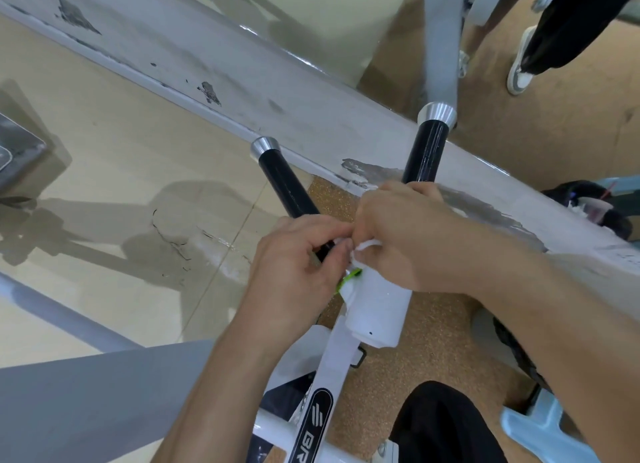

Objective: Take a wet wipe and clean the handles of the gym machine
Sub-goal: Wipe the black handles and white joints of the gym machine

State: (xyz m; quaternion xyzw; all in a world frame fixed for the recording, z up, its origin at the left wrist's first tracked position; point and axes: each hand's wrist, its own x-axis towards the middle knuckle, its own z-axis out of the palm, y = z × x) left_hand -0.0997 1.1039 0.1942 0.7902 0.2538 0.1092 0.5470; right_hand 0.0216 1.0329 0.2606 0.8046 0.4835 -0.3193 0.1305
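Two black handles with silver end caps stick out from a white machine arm [375,310]: the left handle [287,182] and the right handle [424,151]. My left hand [294,272] and my right hand [412,234] meet over the base of the handles. Between their fingertips is a small white wet wipe [363,246], pinched from both sides. A green-edged scrap [349,277] shows under my left fingers; what it is I cannot tell. Most of the wipe is hidden by my fingers.
A chipped white ledge [242,81] runs diagonally behind the handles, with a mirror above it. Another person's leg and white shoe [519,71] stand at the top right. My black-trousered knee [443,424] is below. A grey machine beam [86,403] lies lower left.
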